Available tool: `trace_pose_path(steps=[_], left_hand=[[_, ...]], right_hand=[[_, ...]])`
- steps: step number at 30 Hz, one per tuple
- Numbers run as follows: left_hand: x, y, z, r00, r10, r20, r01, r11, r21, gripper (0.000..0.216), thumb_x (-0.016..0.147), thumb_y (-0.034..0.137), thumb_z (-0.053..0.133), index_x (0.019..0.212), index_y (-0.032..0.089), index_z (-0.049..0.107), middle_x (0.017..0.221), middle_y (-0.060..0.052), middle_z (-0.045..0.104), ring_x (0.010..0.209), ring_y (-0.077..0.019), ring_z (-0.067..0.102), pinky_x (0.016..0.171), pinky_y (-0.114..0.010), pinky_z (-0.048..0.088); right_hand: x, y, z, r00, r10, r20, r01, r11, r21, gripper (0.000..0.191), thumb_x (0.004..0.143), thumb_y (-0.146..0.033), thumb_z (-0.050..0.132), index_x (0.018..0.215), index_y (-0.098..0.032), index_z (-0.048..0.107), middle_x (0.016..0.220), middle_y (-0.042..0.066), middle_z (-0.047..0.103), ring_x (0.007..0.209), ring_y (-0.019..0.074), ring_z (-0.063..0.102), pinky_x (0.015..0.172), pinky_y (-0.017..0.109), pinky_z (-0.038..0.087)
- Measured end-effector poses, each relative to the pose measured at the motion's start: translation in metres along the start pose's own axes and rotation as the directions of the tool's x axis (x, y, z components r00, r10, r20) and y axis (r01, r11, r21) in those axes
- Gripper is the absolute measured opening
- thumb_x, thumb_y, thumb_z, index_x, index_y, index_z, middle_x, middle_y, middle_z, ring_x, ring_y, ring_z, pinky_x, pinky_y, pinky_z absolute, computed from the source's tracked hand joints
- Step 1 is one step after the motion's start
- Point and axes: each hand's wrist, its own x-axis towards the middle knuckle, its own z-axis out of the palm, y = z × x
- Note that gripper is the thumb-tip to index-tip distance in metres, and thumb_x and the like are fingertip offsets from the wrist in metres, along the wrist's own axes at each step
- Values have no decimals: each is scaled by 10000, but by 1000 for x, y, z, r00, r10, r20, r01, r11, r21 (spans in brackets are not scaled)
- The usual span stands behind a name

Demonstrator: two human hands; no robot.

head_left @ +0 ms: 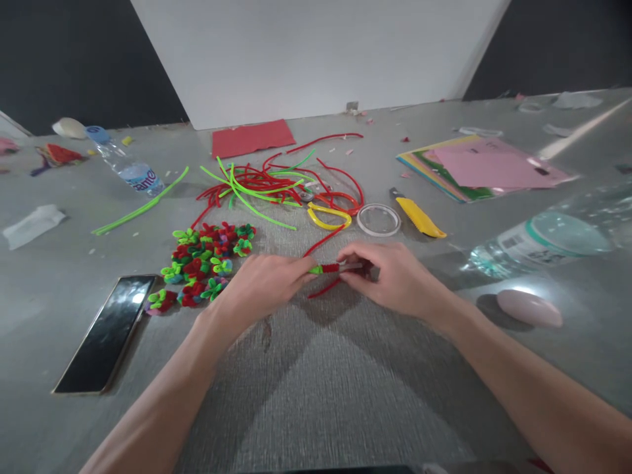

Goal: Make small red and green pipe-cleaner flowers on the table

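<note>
My left hand (264, 283) and my right hand (390, 273) meet over the grey table, both pinched on one small piece: a red pipe cleaner (330, 268) wound round a green one, whose tip shows by my left fingers. The red tail loops below and up behind the hands. Just left of my left hand lies a pile of small red, green and blue pipe-cleaner flowers (205, 260). Behind the hands sits a tangle of loose red and green pipe cleaners (266, 181).
A phone (106, 332) lies at the left. A water bottle (129, 168) lies on its side at the back left, another bottle (548, 240) at the right. Yellow-handled scissors (328, 214), a tape roll (378, 219), a yellow cutter (419, 217), coloured paper sheets (484, 168), red paper (253, 137).
</note>
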Motion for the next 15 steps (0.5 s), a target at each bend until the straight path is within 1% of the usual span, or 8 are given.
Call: trace_pose_path(steps=[3,6,10,15], left_hand=[[1,1,-1,1000,-11,24,11,1000,5,308,1099,386,444,1096,211,697,946,-54,789,762,-202,709,555,-253,339],[1,3,-1,999,-11,47,11,1000,11,290,1098,363,445,1112,211,693,928,-51,787,751,-204,711,556,-254,337],[1,4,-2,1000,5,26,-5,1000,6,289,1102,353,431,1096,212,684,894,-40,775,723,-185,699,553,-250,339],[1,5,0,999,33,6,-33,999,19,302,1111,348,418,1030,194,664,815,-33,747,680,-172,681,538,-258,310]], right_hand=[[0,0,-1,999,-19,-41,20,999,25,63,906,-144,669,939,-196,682,808,-10,734,701,127,659,689,255,486],[1,-2,0,998,-26,-63,30,998,62,106,867,-101,674,907,-198,682,806,-19,734,720,127,675,708,254,507],[0,-6,2,994,-32,-107,46,989,138,136,833,-72,678,879,-200,689,794,-27,732,719,124,684,727,251,529],[0,-7,4,992,-14,-129,39,980,193,130,819,-65,689,839,-193,698,753,-30,724,680,115,656,681,236,511]])
